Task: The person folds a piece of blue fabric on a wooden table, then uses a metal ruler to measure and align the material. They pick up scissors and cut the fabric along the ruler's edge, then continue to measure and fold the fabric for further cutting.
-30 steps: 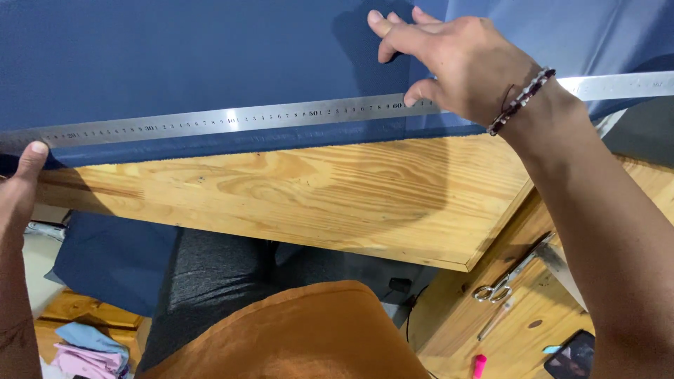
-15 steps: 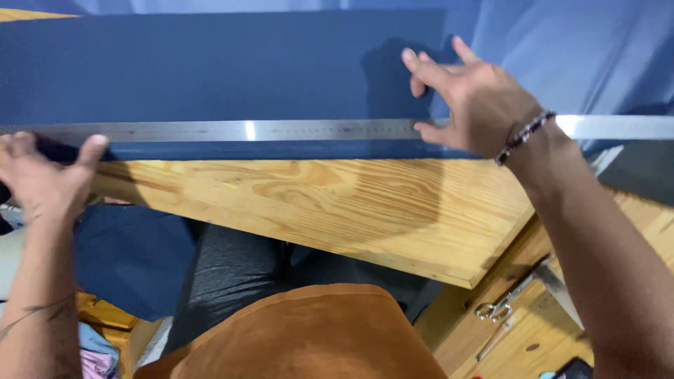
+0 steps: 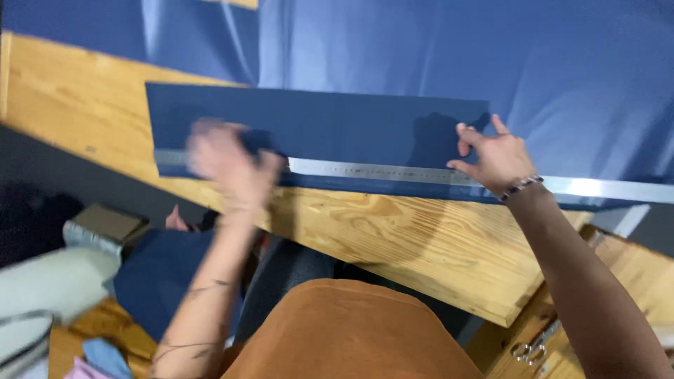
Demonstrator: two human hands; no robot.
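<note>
Pressing down with spread fingers, the right hand (image 3: 495,158) lies flat on the long steel ruler (image 3: 379,170), holding nothing in its grasp; a beaded bracelet (image 3: 521,187) circles its wrist. Fingertips touch both the ruler and the dark navy rectangular strip of fabric (image 3: 316,126) beneath it. Left hand (image 3: 228,165) is motion-blurred over the ruler's left portion; its fingers appear loosely open, but whether it touches the ruler or the fabric cannot be told, and no object is seen held in it.

Ruler runs roughly level across the lower edge of the navy strip, its right end passing beyond the strip, toward the right edge of the view. Navy strip lies on the light pine wooden tabletop (image 3: 393,245), near the table's front edge. Behind and to the right, a larger sheet of lighter blue cloth (image 3: 491,56) covers the table, its folds visible.

Below the table edge: an orange-brown garment (image 3: 351,330) on the person's lap, and at lower right a pair of scissors (image 3: 530,347) on a wooden surface, well apart from both hands
</note>
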